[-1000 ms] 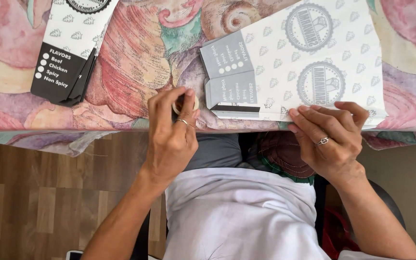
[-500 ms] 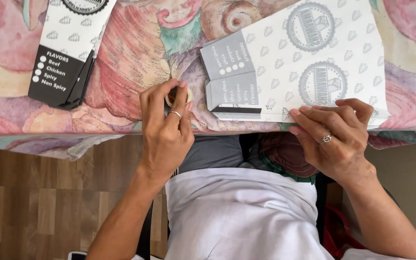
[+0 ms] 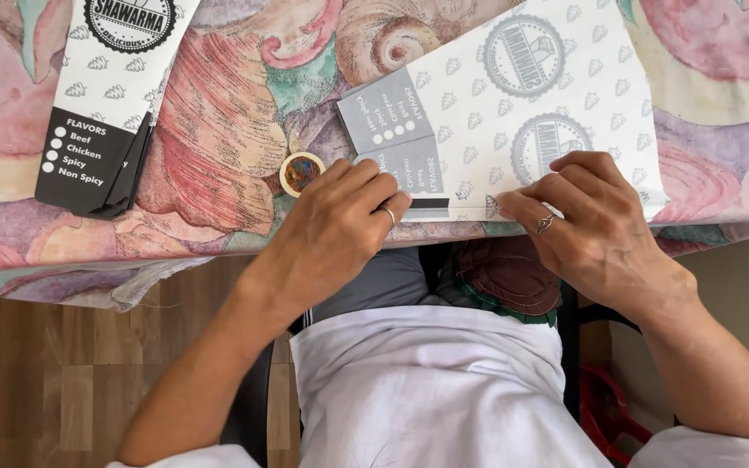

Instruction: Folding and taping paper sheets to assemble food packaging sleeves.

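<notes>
Two hands on paper sheet point(image 3: 513, 113), left hand point(image 3: 340, 230) released glue pot point(image 3: 302, 172), grips empty.

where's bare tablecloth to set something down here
Free: the cloth between the folded bag and the flat printed sheet. Crowded: the near edge, with the small round lid, left hand and right hand.

The tablecloth point(image 3: 218, 130) swirls in pink, coral, green and lilac. The flat paper sheet point(image 3: 556, 104) is white, dotted with small grey motifs, grey round stamps and grey panels. The folded bag point(image 3: 106, 95) is white with a black end. The small roll point(image 3: 302, 172) has a cream rim and an orange-brown centre.
</notes>
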